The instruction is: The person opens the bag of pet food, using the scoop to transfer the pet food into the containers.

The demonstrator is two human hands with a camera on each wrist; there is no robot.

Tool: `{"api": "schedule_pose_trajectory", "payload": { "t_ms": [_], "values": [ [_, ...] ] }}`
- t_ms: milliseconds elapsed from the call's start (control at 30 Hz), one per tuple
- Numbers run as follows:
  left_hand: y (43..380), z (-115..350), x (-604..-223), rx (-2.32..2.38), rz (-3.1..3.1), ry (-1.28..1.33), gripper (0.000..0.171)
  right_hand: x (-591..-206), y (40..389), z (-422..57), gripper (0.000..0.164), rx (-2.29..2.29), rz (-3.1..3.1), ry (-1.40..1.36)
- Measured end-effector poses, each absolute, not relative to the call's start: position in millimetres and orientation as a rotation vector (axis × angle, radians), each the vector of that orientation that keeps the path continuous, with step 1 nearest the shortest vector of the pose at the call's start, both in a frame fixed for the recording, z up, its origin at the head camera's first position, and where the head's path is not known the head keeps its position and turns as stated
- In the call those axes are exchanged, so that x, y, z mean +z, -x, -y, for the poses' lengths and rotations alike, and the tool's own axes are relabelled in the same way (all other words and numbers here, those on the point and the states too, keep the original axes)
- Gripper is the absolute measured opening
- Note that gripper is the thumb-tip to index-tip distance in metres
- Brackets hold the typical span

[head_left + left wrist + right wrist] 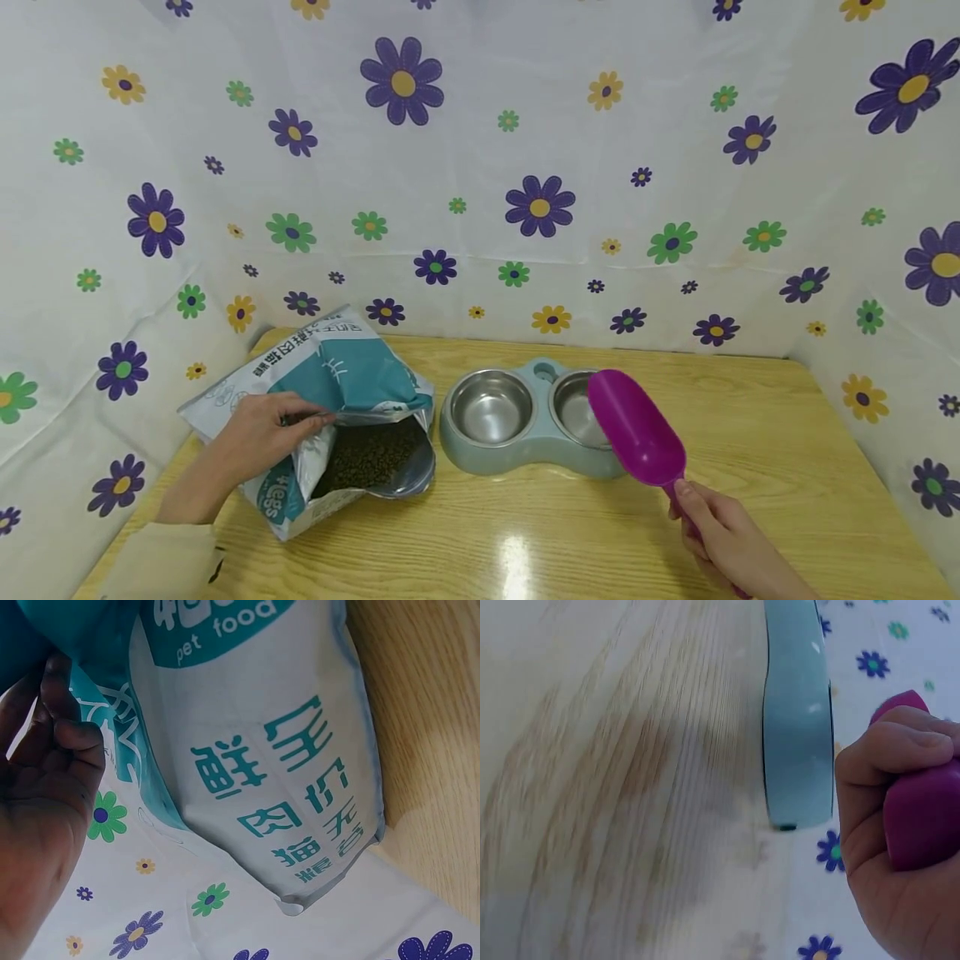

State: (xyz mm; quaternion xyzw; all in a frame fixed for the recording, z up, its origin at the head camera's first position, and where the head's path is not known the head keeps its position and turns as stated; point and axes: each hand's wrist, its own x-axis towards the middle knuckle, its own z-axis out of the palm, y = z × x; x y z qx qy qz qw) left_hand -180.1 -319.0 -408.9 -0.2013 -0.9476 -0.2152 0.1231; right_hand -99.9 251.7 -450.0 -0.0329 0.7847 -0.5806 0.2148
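We are observing the left hand (262, 440) pinching the upper edge of a teal-and-white pet food bag (378, 375) between thumb and fingers, at its mouth. The bag is lying tilted on the left part of the wooden bench (757, 433), its opening gaping toward the near right and showing brown kibble (371, 457) inside. We are noting the right hand (726, 533) wrapped around the handle (670, 493) of a magenta scoop (637, 429), fingers curled and thumb lying along it. The scoop is being held with its hollow side up; in the head view its tip is overlapping the right steel bowl (576, 407). We are finding that bowl and the left steel bowl (491, 407) sitting side by side in a pale blue-green feeder stand (510, 458), just beside the bag. Behind the bench, a flower-printed cloth (465, 158) is hanging.
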Motion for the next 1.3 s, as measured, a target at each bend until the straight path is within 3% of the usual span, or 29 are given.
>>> {"api": "schedule_pose_trajectory", "payload": {
  "t_ms": [500, 800, 1300],
  "values": [
    [179.5, 319.3, -404.5, -0.646, 2.778, 0.614, 0.013, -434.4, 103.5, -141.7, 0.051, -1.189, -2.340, 0.376],
    [178.3, 314.2, -403.4, -0.731, 2.762, 0.675, 0.013, -431.7, 116.5, -96.1, 0.049, -1.131, -2.499, 0.699],
    [177.6, 315.4, -405.7, -0.723, 2.740, 0.639, 0.011, -412.2, 119.9, -39.5, 0.046, -0.832, -2.664, 0.712]
  ]
}}
